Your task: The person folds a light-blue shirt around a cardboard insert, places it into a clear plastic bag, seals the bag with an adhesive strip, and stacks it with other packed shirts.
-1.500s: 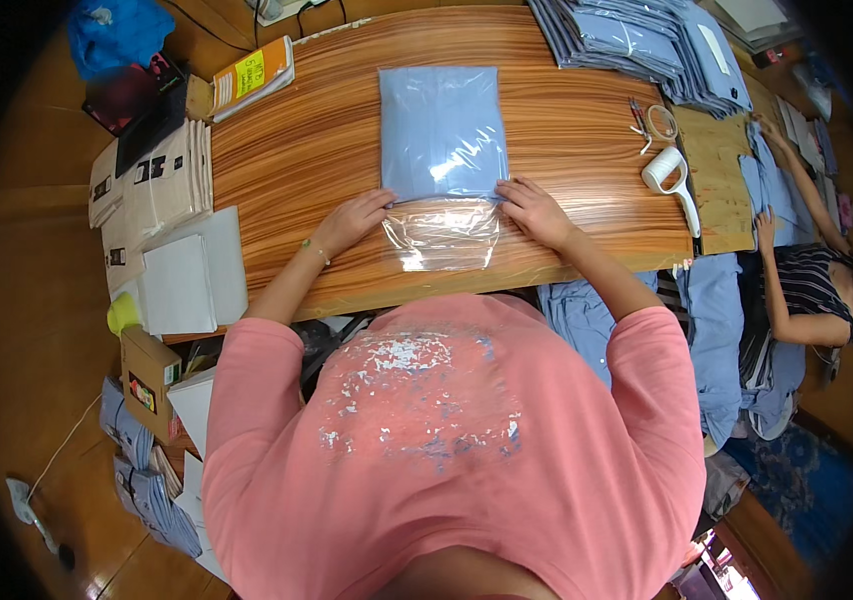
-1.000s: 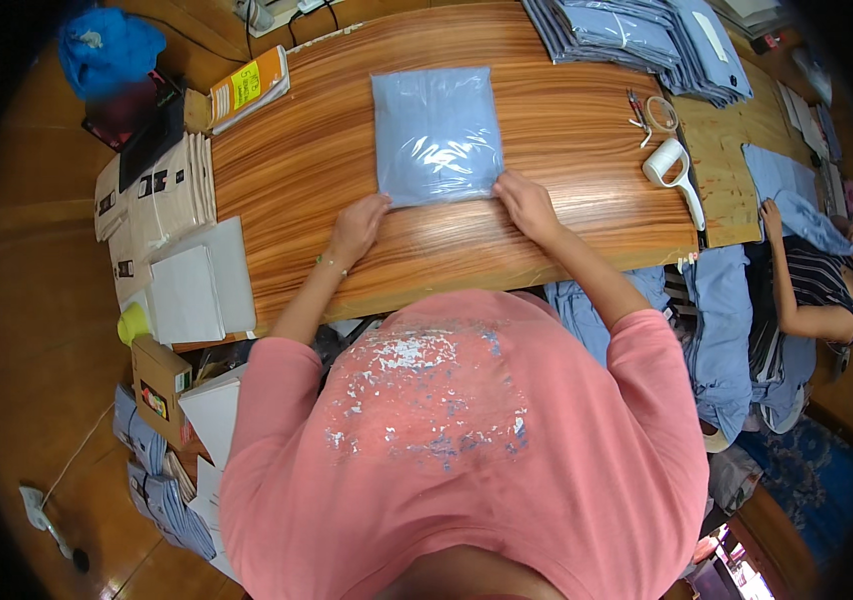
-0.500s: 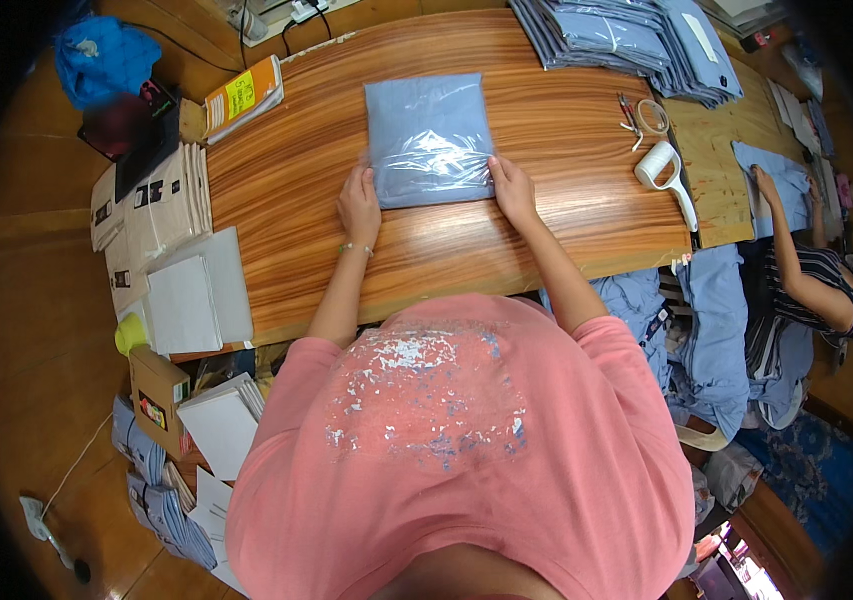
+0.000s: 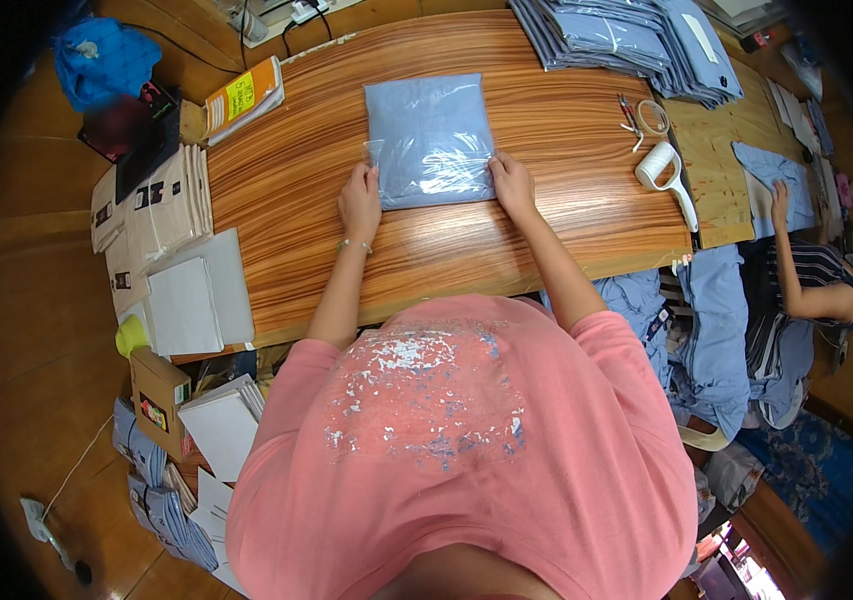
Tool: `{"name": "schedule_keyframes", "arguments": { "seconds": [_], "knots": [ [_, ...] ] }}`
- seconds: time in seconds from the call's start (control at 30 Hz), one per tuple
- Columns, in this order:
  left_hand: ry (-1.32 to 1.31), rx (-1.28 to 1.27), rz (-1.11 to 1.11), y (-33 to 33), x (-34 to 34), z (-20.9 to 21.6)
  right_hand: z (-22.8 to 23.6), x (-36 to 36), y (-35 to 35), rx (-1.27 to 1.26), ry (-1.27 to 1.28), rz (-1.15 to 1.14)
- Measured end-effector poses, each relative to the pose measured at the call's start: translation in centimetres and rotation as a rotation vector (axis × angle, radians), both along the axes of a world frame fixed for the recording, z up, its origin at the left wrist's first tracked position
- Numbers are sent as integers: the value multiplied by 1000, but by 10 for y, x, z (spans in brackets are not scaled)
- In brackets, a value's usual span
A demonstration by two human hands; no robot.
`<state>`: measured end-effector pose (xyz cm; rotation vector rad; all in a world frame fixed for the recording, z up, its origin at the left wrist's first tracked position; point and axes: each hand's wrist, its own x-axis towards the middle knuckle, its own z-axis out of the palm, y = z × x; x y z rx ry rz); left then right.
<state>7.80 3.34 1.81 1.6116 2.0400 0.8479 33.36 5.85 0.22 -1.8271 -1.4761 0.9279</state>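
Note:
A folded light-blue garment in a clear plastic bag [image 4: 427,125] lies flat on the wooden table [image 4: 567,120]. At its lower left edge my left hand [image 4: 360,203] is closed, thumb and fingers pinching a clear bit of the plastic that sticks out past the cloth. My right hand [image 4: 514,187] grips the bag's right edge near its lower corner, thumb on top. Glare from the light lies across the lower half of the film.
Bagged blue garments [image 4: 597,40] are stacked at the far right. A white lint roller [image 4: 662,170] and small snips [image 4: 631,115] lie on the right. Beige packages [image 4: 162,205] and white sheets [image 4: 187,305] line the left edge. A co-worker's hand [image 4: 780,205] rests on blue cloth.
My left hand has drawn a corner of plastic out from the bag's left edge. The glare has shifted a little. At the right, the co-worker's arm has moved over the cloth.

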Motion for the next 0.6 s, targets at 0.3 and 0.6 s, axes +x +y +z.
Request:
{"name": "schedule_keyframes", "arguments": {
  "seconds": [0.3, 0.6],
  "knots": [
    [27, -48, -12, 11, 0, -1, -11, -1, 14, 26, -83, -82],
    [304, -168, -93, 8, 9, 11, 4, -12, 8, 99, -319, -14]
  ]
}}
